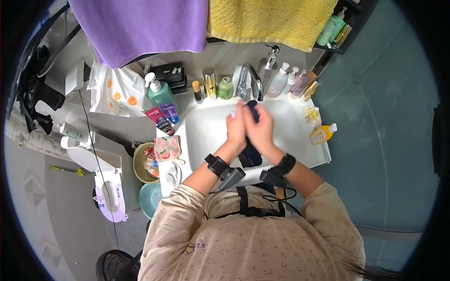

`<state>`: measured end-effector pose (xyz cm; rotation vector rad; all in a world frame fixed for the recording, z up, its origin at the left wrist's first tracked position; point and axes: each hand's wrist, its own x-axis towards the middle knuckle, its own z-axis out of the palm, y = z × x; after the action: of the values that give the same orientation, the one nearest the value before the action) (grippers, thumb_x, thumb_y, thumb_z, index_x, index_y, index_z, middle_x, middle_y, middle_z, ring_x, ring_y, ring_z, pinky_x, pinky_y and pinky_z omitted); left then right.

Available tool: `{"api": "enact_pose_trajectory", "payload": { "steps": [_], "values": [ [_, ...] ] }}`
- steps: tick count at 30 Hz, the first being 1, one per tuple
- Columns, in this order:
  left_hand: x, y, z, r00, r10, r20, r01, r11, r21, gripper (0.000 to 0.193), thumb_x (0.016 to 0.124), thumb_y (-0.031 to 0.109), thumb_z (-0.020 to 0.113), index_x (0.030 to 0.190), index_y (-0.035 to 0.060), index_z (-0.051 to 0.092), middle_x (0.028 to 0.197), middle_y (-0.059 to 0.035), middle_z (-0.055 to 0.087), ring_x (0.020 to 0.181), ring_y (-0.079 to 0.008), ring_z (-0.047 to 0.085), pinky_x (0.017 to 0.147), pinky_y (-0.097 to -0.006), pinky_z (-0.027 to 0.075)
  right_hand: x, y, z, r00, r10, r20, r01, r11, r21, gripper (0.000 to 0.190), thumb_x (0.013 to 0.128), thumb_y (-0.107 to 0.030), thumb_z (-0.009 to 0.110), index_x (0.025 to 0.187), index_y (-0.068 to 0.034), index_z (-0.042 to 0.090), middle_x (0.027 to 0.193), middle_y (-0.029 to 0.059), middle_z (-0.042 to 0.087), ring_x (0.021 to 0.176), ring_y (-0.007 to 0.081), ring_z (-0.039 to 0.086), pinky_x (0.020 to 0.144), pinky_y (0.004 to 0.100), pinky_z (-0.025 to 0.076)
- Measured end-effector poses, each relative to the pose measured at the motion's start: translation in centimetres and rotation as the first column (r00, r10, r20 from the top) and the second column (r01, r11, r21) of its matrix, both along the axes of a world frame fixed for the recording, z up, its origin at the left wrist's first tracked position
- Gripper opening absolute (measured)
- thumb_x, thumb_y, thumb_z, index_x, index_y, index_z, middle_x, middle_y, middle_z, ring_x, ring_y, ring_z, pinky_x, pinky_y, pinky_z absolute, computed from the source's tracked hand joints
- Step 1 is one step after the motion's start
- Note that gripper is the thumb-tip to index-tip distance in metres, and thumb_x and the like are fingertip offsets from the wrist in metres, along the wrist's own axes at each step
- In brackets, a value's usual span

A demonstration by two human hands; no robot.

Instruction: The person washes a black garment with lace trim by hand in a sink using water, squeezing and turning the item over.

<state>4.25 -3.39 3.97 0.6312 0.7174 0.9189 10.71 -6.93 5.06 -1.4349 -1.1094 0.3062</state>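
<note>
Over the white washbasin, my left hand and my right hand are close together, with the palms facing each other. A dark cloth-like item hangs below and between my wrists into the basin. Its dark upper end shows beside my right thumb and fingers. Something small and whitish shows at my left fingers, too blurred to name. How firmly each hand grips the dark item is partly hidden. Just beyond my fingertips stands the chrome faucet. Both wrists wear black straps with devices.
Pump bottles and a green jar line the basin's back edge. A yellow bottle lies at the right rim. Tubes and a strawberry-print cloth lie left. Towels hang above; a black cable loops near my waist.
</note>
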Motion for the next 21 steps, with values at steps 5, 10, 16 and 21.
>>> {"api": "enact_pose_trajectory", "payload": {
  "steps": [5, 10, 16, 21],
  "values": [
    [1.1, -2.7, 1.5, 1.000, 0.007, -0.007, -0.007, 0.992, -0.123, 0.034, 0.088, 0.035, 0.049, 0.102, 0.0041, 0.054, 0.096, -0.0060, 0.058, 0.084, -0.0149, 0.056, 0.073, -0.0279, 0.047, 3.2, 2.1, -1.8, 0.987, -0.138, -0.085, 0.122, 0.977, -0.172, 0.027, 0.084, -0.023, 0.055, 0.072, 0.001, 0.055, 0.058, 0.0178, 0.054, 0.047, 0.0246, 0.051, 0.047, 0.0349, 0.040],
    [-0.4, -0.2, -3.4, 0.999, -0.027, 0.020, 0.031, 0.966, -0.257, 0.033, 0.088, 0.037, 0.049, 0.097, 0.0067, 0.054, 0.092, -0.0074, 0.057, 0.080, -0.0161, 0.057, 0.070, -0.0307, 0.048, -1.9, -1.4, 0.8, 0.996, 0.065, 0.068, -0.065, 0.998, -0.004, 0.027, 0.084, -0.021, 0.056, 0.068, 0.001, 0.052, 0.054, 0.0155, 0.049, 0.049, 0.0115, 0.040, 0.047, 0.0307, 0.038],
    [-0.5, 0.7, -2.9, 0.996, -0.045, 0.074, 0.057, 0.983, -0.175, 0.025, 0.089, 0.034, 0.046, 0.089, 0.0099, 0.053, 0.085, -0.0027, 0.056, 0.078, -0.0141, 0.054, 0.071, -0.0288, 0.045, -0.5, -0.4, -1.9, 0.997, 0.025, 0.071, -0.014, 0.988, -0.152, 0.028, 0.083, -0.023, 0.055, 0.067, 0.000, 0.052, 0.056, 0.0195, 0.051, 0.049, 0.0332, 0.052, 0.047, 0.0380, 0.038],
    [0.0, -1.2, 0.7, 1.000, 0.006, 0.005, -0.005, 0.974, -0.227, 0.022, 0.089, 0.033, 0.047, 0.085, 0.0122, 0.052, 0.083, -0.0022, 0.056, 0.077, -0.0132, 0.054, 0.069, -0.0280, 0.045, 1.0, 1.5, -0.9, 0.996, -0.029, -0.083, 0.014, 0.986, -0.167, 0.028, 0.085, -0.022, 0.052, 0.067, -0.001, 0.053, 0.057, 0.0185, 0.053, 0.047, 0.0321, 0.051, 0.045, 0.0367, 0.039]
  ]
}}
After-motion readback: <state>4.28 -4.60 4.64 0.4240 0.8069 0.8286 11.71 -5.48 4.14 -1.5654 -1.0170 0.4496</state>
